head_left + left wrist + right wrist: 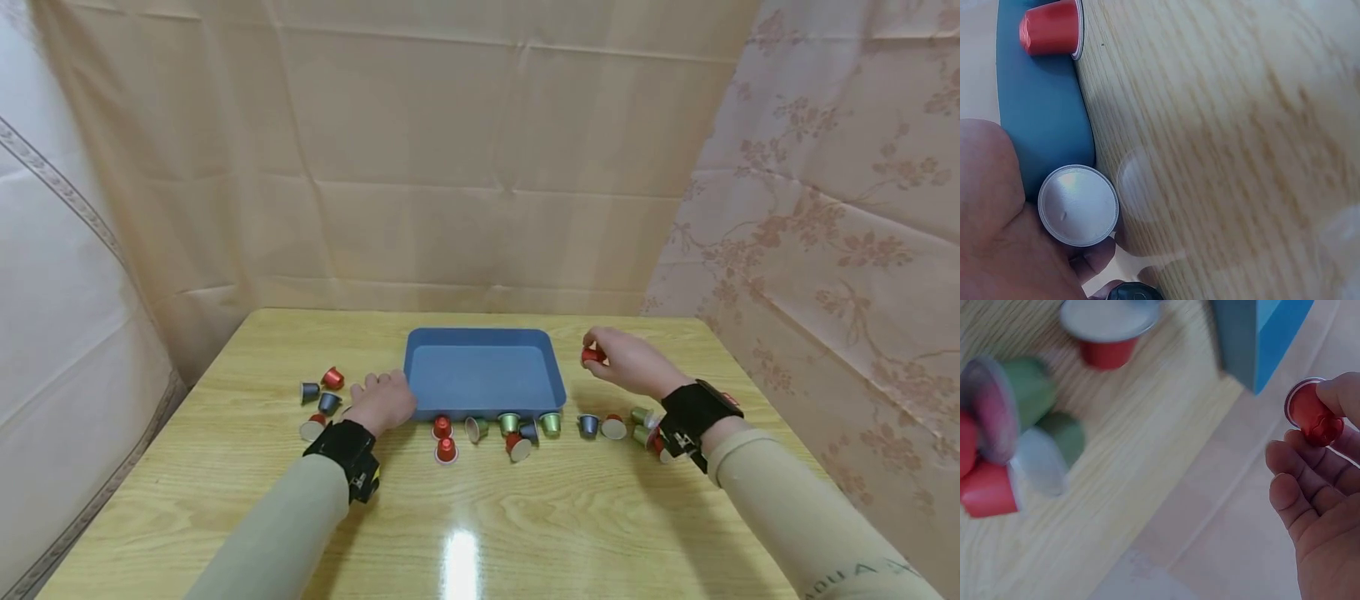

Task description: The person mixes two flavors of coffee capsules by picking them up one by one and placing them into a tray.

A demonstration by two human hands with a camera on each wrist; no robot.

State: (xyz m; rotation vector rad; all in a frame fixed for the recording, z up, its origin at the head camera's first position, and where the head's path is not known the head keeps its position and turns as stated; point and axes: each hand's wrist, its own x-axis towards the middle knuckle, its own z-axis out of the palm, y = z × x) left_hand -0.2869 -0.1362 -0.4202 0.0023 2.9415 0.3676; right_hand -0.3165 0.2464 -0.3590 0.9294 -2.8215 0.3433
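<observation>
Right sleeve nearest me: a careless sweep or weak pinch is the danger

The left sleeve sits just as close, at seven o'clock; I take the blue tray as my dial's centre, twelve pointing away. At four, the right wrist strap overlaps a capsule cluster in my head view. They may or may not touch, but a dropped forearm could scatter it.

From seven to five, a row of capsules lies along the tray's near wall; bumping the tray could set those tapered bodies rolling.

At eight, the left hand grips a foil-lidded capsule, its body hidden, by the tray's near corner. That wall could snag it. Toward nine, stray knuckles could knock the loose group.

At three, the right hand pinches a red capsule between thumb and fingertips, apart from the tray. If the squeeze slackens, I'd expect it to slip, hit the table and perhaps roll toward the curtain at twelve.
</observation>
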